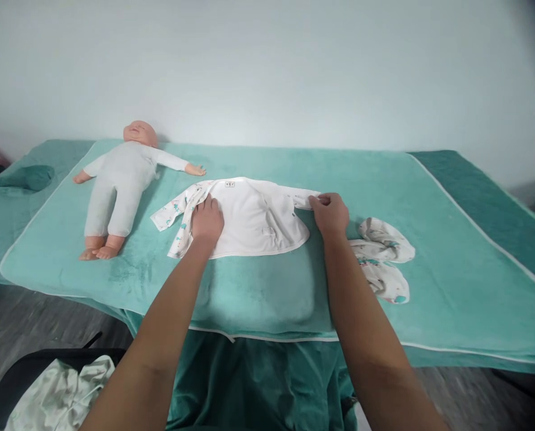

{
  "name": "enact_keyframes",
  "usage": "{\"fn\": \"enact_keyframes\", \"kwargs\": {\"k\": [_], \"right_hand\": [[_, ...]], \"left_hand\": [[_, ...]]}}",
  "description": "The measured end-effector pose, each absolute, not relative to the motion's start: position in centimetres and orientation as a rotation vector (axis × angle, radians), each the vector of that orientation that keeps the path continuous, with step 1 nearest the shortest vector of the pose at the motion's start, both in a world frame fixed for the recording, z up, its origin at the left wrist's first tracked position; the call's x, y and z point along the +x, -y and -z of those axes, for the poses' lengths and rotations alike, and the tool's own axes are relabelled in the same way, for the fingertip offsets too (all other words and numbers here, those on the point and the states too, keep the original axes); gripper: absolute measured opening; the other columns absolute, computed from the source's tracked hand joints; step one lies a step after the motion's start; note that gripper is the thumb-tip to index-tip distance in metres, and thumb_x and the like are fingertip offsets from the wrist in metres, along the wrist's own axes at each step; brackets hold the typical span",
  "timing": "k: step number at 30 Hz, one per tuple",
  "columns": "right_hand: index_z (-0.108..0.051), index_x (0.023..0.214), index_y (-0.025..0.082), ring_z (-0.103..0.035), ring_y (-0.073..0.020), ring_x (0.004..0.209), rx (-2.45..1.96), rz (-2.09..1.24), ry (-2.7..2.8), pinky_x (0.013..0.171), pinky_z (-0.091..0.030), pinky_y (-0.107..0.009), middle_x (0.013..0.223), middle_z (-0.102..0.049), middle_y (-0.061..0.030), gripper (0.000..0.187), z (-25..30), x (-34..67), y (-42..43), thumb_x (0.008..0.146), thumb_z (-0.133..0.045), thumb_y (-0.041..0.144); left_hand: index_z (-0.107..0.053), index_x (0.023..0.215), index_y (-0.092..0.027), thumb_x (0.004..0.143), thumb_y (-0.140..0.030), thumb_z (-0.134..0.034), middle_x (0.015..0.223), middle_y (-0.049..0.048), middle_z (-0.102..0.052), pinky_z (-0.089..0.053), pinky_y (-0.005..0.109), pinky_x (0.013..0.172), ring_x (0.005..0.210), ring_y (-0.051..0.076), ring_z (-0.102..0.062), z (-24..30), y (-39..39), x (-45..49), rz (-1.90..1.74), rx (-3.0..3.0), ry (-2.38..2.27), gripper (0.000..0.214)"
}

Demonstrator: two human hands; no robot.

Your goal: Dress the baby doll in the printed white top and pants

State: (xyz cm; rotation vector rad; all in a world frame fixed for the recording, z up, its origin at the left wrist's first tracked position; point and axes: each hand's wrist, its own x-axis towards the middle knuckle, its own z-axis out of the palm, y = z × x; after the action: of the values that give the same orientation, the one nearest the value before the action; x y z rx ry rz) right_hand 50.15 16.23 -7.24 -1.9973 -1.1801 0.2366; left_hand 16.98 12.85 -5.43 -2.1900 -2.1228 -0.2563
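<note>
A baby's jacket [254,224] lies spread open on the green cover, its plain white inside facing up and a label at the neck. My left hand [207,221] rests on it beside the folded-over printed front panel, fingers laid on the cloth; the thumb side is partly hidden by the panel. At the other end, my right hand [331,214] pinches the sleeve cuff between thumb and fingers. A baby doll [121,179] in white clothing lies on its back to the left, arms spread.
Bunched printed baby clothing [386,260] lies right of my right forearm. The bed's green cover [465,269] has white-piped edges and meets a white wall. A dark green cushion [25,178] is at far left. Pale cloth [63,392] drapes over a black chair at lower left.
</note>
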Motion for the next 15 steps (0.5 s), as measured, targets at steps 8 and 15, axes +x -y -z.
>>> {"fn": "enact_keyframes", "kwargs": {"k": [8, 15], "right_hand": [[-0.066, 0.104, 0.020, -0.067, -0.0254, 0.090, -1.792, -0.404, 1.211, 0.088, -0.053, -0.043, 0.097, -0.073, -0.0077, 0.037, 7.4, 50.5, -18.2, 0.069, -0.068, 0.030], [-0.064, 0.115, 0.018, -0.068, -0.0240, 0.092, -1.607, -0.390, 1.227, 0.085, -0.054, -0.041, 0.110, -0.072, -0.0112, 0.046, 7.5, 51.8, -22.4, 0.071, -0.052, 0.018]], "left_hand": [[-0.055, 0.140, -0.011, 0.099, -0.023, -0.035, 0.160, 0.0146, -0.046, -0.040, 0.048, 0.116, 0.143, 0.032, -0.047, 5.9, -13.0, 16.9, 0.306, -2.158, 2.081, 0.047], [-0.058, 0.137, -0.013, 0.099, -0.023, -0.036, 0.158, 0.0141, -0.050, -0.040, 0.046, 0.116, 0.141, 0.031, -0.048, 6.5, -13.2, 16.7, 0.315, -2.135, 2.037, 0.044]]}}
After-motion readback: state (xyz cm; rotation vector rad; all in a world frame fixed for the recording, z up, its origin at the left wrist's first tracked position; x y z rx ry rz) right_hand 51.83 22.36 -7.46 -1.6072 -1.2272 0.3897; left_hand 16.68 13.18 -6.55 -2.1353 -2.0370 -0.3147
